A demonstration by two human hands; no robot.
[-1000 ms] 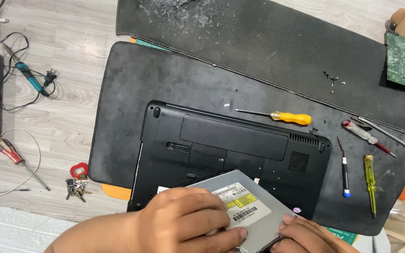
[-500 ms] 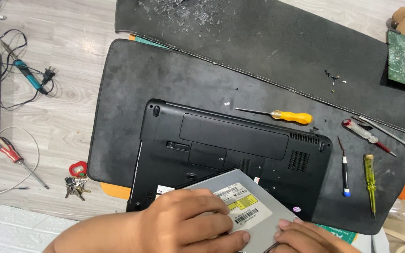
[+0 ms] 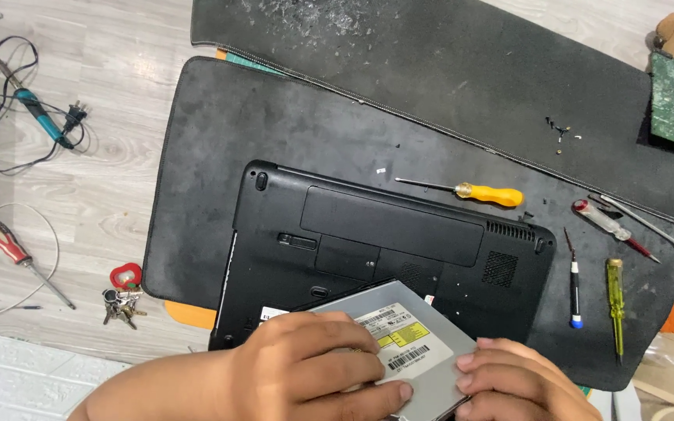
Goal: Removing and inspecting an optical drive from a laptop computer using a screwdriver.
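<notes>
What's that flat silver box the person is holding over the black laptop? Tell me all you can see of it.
The silver box is a thin, flat, metal-looking slab, likely a disc drive. Its grey top carries a white and yellow sticker. It lies tilted over the near edge of the upturned laptop. The left hand covers its near left part, and the right hand grips its right corner. Its near edge is hidden by the hands.

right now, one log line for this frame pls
left hand: on optical drive | right hand: gripping drive edge | drive: over upturned black laptop | yellow screwdriver: on mat
</notes>
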